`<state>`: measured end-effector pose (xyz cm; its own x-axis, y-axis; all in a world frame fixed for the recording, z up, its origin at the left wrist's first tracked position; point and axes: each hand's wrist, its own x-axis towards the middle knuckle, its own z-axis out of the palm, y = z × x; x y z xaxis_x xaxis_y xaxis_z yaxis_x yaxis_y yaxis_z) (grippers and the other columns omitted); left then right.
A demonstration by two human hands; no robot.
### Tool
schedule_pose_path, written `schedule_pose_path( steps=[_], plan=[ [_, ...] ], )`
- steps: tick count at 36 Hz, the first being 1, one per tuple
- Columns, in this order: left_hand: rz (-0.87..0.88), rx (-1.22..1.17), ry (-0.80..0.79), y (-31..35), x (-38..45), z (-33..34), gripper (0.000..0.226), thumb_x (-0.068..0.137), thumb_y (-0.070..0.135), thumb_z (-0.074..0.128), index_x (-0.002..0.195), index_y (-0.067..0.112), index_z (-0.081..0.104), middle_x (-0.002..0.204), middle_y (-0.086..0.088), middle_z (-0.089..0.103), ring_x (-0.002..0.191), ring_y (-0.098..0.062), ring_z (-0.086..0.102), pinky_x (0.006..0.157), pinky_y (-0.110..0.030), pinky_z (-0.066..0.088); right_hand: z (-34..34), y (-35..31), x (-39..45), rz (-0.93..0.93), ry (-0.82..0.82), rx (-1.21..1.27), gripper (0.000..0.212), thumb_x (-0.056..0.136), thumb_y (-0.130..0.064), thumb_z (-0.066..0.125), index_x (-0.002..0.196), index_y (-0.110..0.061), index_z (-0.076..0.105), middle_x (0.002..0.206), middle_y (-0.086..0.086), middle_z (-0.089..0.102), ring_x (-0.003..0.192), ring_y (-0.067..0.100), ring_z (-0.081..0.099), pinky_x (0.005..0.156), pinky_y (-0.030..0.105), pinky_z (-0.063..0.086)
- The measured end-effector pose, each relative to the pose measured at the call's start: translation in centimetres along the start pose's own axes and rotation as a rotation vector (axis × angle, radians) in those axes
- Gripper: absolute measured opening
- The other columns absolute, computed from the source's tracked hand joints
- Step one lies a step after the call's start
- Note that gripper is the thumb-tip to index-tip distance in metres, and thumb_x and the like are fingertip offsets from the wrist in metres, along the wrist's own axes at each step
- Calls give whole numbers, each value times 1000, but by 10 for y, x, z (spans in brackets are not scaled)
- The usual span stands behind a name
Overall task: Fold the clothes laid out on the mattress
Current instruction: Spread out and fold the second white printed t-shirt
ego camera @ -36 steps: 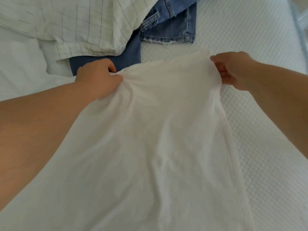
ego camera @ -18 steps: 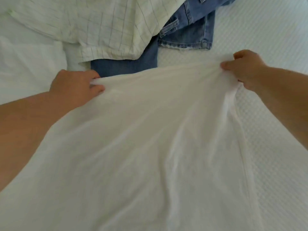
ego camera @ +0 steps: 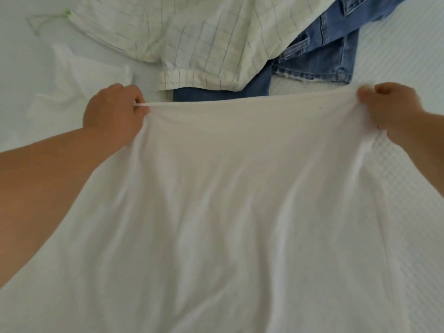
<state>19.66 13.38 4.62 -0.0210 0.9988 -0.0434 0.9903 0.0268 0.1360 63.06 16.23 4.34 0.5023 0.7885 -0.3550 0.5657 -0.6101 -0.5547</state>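
A white cloth (ego camera: 240, 212) fills the lower frame, spread from the bottom edge up to a taut far hem at mid-frame. The left hand (ego camera: 115, 111), at centre left, pinches one end of that hem with curled fingers; the right hand (ego camera: 394, 109), at centre right, grips the other end the same way. The hem runs left to right between them, the cloth's length trailing back toward the person, so both hands sit about equally near it. Bringing the hem toward the near edge looks like the likely fold. Beyond, in the upper frame, a checked shirt (ego camera: 192, 42) overlaps blue jeans (ego camera: 324, 56) on the mattress (ego camera: 403, 56), with another white garment (ego camera: 79, 75) at upper left. No containers are in sight.
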Motion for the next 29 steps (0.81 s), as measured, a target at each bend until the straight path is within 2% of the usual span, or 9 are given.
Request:
schedule_pose_path(
  steps=[7,10,12,14,19,22,24,27,29],
  plan=[
    [-90,34,-65,3,8,11,20,90,23,57,98,6,62,101,-23,58,96,-42,53,82,-45,40,-5,-6,2,3,-47,35,23,85,-47,61,96,-27,58,85,-2,57,80,21,55,70,31,46],
    [-129,41,-79,5,4,10,23,88,24,55,102,7,62,105,-22,58,98,-42,53,84,-46,41,-10,-9,-2,61,-166,-37,64,69,-56,74,117,-19,55,91,-3,58,75,16,57,73,32,47],
    [-144,29,-79,8,0,7,29,85,23,56,110,9,60,110,-22,57,103,-42,51,89,-47,38,-11,-7,-11,-24,-138,-298,84,62,-56,78,129,-17,45,114,2,50,96,22,53,84,37,44],
    [-99,48,-70,16,-6,5,39,83,25,59,119,12,56,118,-21,53,110,-40,47,95,-48,31,-10,0,-28,-204,-12,-395,79,68,-48,78,129,-14,42,127,7,42,115,26,44,94,40,41],
    [98,-67,-41,77,-46,6,41,82,26,60,121,16,57,131,-10,49,134,-26,32,108,-57,5,-6,28,-89,-372,73,-375,37,85,-31,61,115,-11,53,120,11,48,114,28,45,92,36,35],
    [325,-239,-103,124,-83,12,43,85,25,54,125,11,58,135,-15,50,136,-32,34,109,-57,15,1,42,-127,-719,29,-415,31,87,-23,55,110,-3,62,112,20,57,106,40,52,90,43,40],
    [492,-311,-144,150,-103,23,47,85,29,50,128,12,57,138,-18,47,135,-36,35,108,-53,25,11,53,-146,-930,-87,-459,41,88,-29,47,117,-4,62,120,21,59,114,40,53,95,45,40],
    [497,-205,-313,166,-120,47,59,92,45,41,146,26,28,157,-8,14,145,-25,8,115,-42,2,26,78,-151,-904,-380,-696,63,91,-51,26,146,-21,27,154,4,21,142,26,19,114,38,10],
    [473,-107,-330,163,-121,64,69,91,54,36,150,28,11,158,-2,-1,145,-19,-5,113,-37,-9,21,97,-134,-692,-316,-742,67,88,-62,15,146,-33,0,153,-9,-7,143,12,-7,113,30,-10]
  ],
)
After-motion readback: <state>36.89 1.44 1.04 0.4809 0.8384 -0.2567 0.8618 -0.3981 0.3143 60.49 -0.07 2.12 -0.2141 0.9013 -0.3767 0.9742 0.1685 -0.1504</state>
